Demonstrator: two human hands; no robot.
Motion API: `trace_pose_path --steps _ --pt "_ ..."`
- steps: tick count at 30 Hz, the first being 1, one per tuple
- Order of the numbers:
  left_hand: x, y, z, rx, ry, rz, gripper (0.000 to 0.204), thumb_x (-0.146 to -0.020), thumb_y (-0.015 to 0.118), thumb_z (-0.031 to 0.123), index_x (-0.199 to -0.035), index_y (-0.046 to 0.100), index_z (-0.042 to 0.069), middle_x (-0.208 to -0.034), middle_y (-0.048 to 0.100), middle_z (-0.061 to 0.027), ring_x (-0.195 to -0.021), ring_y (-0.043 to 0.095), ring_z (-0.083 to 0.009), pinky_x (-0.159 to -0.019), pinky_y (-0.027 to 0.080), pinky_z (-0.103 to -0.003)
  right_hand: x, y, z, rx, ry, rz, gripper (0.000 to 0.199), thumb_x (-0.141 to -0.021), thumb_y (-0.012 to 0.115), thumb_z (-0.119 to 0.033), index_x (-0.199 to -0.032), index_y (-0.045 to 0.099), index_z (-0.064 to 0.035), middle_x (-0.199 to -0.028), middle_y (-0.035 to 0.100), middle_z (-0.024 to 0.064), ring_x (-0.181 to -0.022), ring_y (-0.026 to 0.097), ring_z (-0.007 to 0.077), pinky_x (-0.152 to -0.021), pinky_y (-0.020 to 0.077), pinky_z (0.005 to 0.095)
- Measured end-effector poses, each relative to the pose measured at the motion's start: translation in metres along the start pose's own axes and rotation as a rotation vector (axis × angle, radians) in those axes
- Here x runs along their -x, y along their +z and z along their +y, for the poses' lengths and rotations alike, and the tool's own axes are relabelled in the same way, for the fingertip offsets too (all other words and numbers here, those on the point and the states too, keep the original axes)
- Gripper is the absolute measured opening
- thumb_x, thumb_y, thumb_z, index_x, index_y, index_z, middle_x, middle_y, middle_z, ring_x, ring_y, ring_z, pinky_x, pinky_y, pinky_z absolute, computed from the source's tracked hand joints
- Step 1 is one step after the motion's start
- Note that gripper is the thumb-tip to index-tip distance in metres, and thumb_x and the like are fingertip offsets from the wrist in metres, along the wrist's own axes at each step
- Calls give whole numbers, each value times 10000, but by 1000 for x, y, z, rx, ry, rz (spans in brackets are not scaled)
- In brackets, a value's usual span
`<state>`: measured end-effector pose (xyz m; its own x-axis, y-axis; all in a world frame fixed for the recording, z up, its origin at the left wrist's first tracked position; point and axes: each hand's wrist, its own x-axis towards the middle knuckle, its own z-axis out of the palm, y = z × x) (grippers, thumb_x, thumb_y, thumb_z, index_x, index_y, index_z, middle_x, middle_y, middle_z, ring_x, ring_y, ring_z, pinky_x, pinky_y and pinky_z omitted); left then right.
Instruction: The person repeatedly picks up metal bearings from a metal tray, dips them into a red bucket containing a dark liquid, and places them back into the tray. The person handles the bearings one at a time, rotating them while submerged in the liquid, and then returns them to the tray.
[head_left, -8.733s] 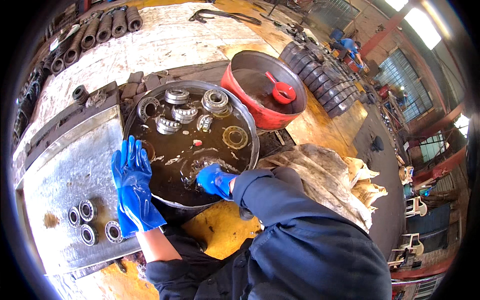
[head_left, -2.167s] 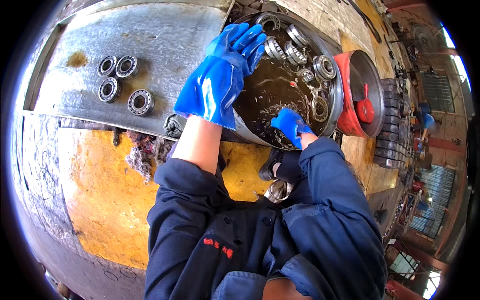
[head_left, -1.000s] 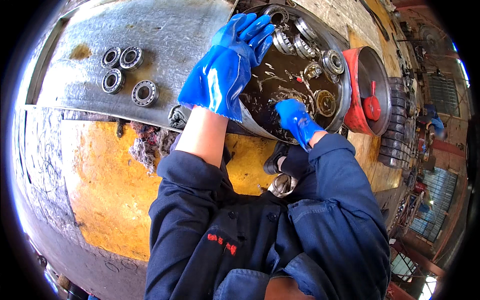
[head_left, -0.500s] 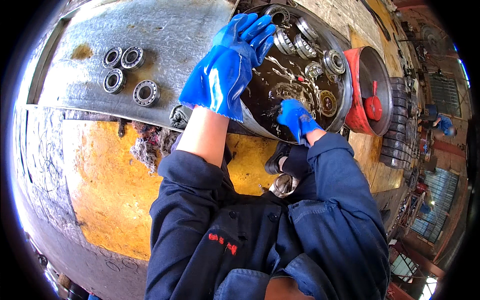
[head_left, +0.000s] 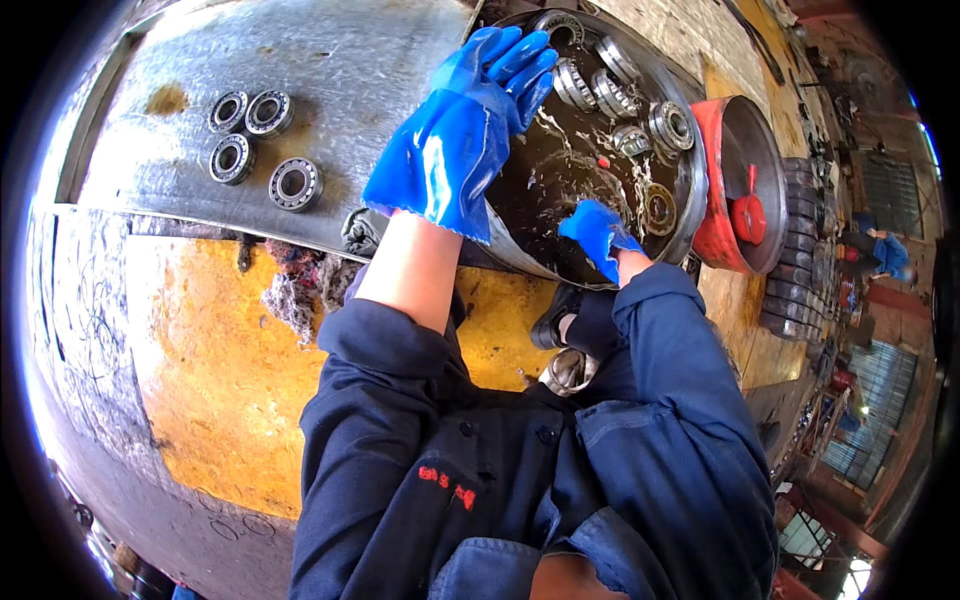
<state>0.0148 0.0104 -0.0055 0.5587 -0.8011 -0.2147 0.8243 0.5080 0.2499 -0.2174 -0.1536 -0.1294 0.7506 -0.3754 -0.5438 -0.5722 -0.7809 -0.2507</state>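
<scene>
My left hand [head_left: 490, 85], in a long blue rubber glove, reaches over the left rim of a round metal basin [head_left: 700, 185] of dark liquid. Its fingers are stretched out, and no object shows in it. Low inside the basin, my right hand [head_left: 602, 238], gloved in blue too, is curled closed at the liquid's surface. Whatever it may hold is lost in the dark liquid. Several roller bearings, one of them a bearing [head_left: 671, 126] lying face up, are clustered at the basin's far side. A brass-coloured ring [head_left: 657, 209] lies just right of my right hand.
A scratched metal sheet [head_left: 340, 90] on the left carries several bearings [head_left: 296, 184]. Right of the basin stands a red tub [head_left: 708, 180] with a red-handled tool [head_left: 748, 215] inside. Rags [head_left: 290, 305] lie by the sheet's near edge. Another person [head_left: 888, 255] is far right.
My right hand has shifted slightly nearer and to the right within the basin, and the liquid's ripples have altered. My left hand stays over the rim, fingers still extended.
</scene>
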Motion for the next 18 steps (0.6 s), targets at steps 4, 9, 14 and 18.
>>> trace_pose_path --steps 4,9,14,18 --pt "1 1 -1 8 -21 8 449 -1024 504 327 -1368 505 38 -1373 577 -178 -1243 582 -339 -991 533 -440 2 9 -7 361 -133 -39 338 -763 677 -250 -1014 717 -27 -921 702 236 -887 690 396 -761 536 497" --pt "-3 4 -1 20 -33 11 438 -1020 517 320 -1356 508 39 -1364 580 -180 -1235 585 -341 -987 535 -440 8 -6 -36 721 -214 -93 197 -753 695 -189 -911 772 -101 -942 723 193 -890 715 341 -732 568 458" --pt "-5 5 1 26 -25 20 428 -1017 530 313 -1345 511 40 -1356 583 -181 -1227 589 -343 -983 536 -440 22 -17 -26 -67 198 25 337 -725 684 -244 -973 728 -21 -975 692 247 -912 680 414 -780 553 467" --pt "-8 7 -1 37 -46 19 419 -1014 540 308 -1336 513 41 -1350 585 -183 -1221 591 -345 -979 537 -440 10 7 -18 395 -126 -13 258 -780 648 -224 -950 745 -57 -952 713 220 -885 695 396 -769 550 478"
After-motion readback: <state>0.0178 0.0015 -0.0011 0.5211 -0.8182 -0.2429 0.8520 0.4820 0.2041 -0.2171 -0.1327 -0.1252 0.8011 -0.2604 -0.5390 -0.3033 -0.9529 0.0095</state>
